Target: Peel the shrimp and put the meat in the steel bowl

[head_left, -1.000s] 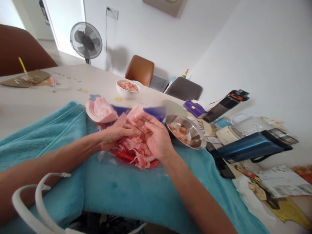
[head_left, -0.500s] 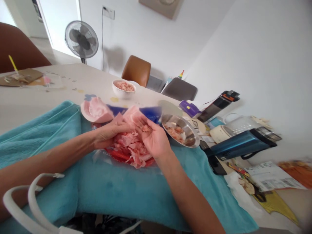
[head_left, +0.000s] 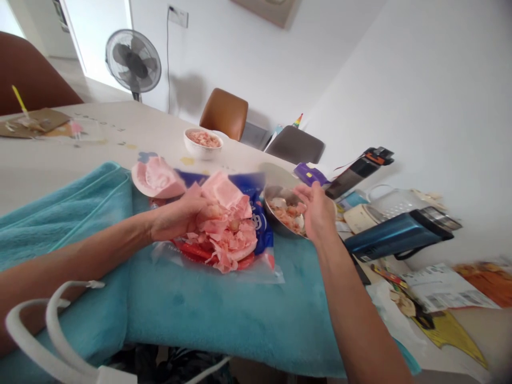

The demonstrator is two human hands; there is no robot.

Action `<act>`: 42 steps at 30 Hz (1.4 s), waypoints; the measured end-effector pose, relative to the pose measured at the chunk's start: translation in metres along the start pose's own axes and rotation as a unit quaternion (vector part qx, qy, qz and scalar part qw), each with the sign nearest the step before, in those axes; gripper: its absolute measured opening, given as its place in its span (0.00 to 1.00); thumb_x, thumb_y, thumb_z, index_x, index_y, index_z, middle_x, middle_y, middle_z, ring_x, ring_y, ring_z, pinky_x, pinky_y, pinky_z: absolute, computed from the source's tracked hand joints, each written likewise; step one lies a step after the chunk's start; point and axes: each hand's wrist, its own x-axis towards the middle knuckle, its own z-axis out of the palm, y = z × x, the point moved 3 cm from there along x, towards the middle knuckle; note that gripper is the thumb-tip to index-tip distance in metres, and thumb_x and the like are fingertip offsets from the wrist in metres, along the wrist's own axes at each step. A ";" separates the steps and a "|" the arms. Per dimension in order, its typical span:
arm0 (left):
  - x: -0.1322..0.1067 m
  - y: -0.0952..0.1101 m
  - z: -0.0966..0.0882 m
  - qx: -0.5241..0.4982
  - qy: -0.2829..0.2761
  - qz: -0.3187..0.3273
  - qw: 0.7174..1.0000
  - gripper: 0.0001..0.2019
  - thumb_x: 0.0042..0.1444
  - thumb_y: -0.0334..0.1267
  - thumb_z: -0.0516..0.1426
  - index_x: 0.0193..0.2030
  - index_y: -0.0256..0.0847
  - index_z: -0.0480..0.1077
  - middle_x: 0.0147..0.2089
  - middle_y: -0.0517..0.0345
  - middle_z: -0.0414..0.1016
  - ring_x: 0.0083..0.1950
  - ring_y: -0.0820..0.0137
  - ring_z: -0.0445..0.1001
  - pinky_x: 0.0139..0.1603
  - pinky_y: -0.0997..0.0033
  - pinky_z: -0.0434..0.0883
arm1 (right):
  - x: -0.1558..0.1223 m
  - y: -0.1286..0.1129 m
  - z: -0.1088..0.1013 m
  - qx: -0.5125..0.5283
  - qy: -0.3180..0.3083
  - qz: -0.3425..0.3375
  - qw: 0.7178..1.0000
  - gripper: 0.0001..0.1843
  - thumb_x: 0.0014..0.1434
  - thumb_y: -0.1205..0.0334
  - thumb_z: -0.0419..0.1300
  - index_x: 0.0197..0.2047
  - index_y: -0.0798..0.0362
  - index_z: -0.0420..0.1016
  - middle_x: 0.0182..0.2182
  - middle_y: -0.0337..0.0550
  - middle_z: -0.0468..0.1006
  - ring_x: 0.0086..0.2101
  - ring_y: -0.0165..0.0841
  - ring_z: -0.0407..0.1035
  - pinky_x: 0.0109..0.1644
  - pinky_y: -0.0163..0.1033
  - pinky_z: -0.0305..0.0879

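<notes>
My left hand (head_left: 190,213) is closed on a piece of pomelo over a heap of torn pink pomelo membrane (head_left: 228,242). What exactly is between its fingers is partly hidden. Beneath the heap lies a red and blue plastic bag (head_left: 262,226) with clear edges. To the right, my right hand (head_left: 318,210) is over the rim of a steel bowl (head_left: 282,229), its fingers apart. Pieces of pink pomelo flesh (head_left: 290,213) lie in that bowl. A thick cup of pink pomelo peel (head_left: 158,178) rests at the left of the heap.
Farther back stands a white bowl (head_left: 203,152) of pomelo flesh. A turquoise towel (head_left: 224,314) covers the near table. A blue flask (head_left: 400,234), a dark bottle (head_left: 356,173) and a purple box (head_left: 311,174) crowd the right. White cables (head_left: 60,336) loop at lower left.
My right hand has moved right, from beside my left hand to the steel bowl, and its fingers have spread. My left hand stays over the heap.
</notes>
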 end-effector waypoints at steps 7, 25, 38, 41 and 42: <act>0.002 -0.005 -0.004 0.011 -0.011 0.058 0.998 0.06 0.50 0.31 0.64 0.37 0.37 0.74 0.30 0.58 0.72 0.27 0.75 0.70 0.22 0.79 0.63 | -0.035 -0.010 0.015 -0.046 0.008 -0.112 0.993 0.14 0.54 0.53 0.61 0.37 0.54 0.79 0.34 0.42 0.80 0.31 0.32 0.73 0.37 0.40 0.70; -0.006 0.007 0.010 0.129 -0.026 0.106 0.986 0.26 0.52 0.26 0.55 0.58 0.45 0.73 0.40 0.56 0.82 0.42 0.68 0.77 0.42 0.74 0.71 | -0.117 -0.002 0.090 0.086 -0.359 0.152 0.917 0.13 0.47 0.60 0.67 0.39 0.51 0.81 0.23 0.34 0.76 0.20 0.24 0.64 0.23 0.31 0.61; -0.013 0.007 0.014 0.269 0.011 0.106 0.957 0.27 0.53 0.32 0.55 0.61 0.47 0.70 0.27 0.64 0.71 0.26 0.75 0.63 0.26 0.78 0.61 | -0.121 0.009 0.091 0.059 -0.295 0.090 0.949 0.08 0.50 0.56 0.66 0.31 0.52 0.80 0.24 0.35 0.75 0.25 0.27 0.66 0.31 0.34 0.64; -0.012 0.006 0.012 0.233 0.017 0.112 0.966 0.29 0.55 0.34 0.57 0.65 0.49 0.64 0.29 0.64 0.69 0.28 0.75 0.65 0.29 0.78 0.62 | -0.119 0.009 0.090 0.074 -0.272 0.081 0.956 0.09 0.50 0.55 0.66 0.27 0.52 0.78 0.21 0.34 0.73 0.22 0.25 0.63 0.26 0.32 0.60; -0.012 0.006 0.011 0.226 0.022 0.110 0.968 0.29 0.55 0.35 0.57 0.65 0.49 0.64 0.30 0.64 0.69 0.29 0.74 0.65 0.29 0.77 0.62 | -0.119 0.009 0.089 0.080 -0.263 0.083 0.958 0.09 0.50 0.55 0.67 0.27 0.52 0.78 0.20 0.33 0.71 0.20 0.24 0.61 0.23 0.31 0.58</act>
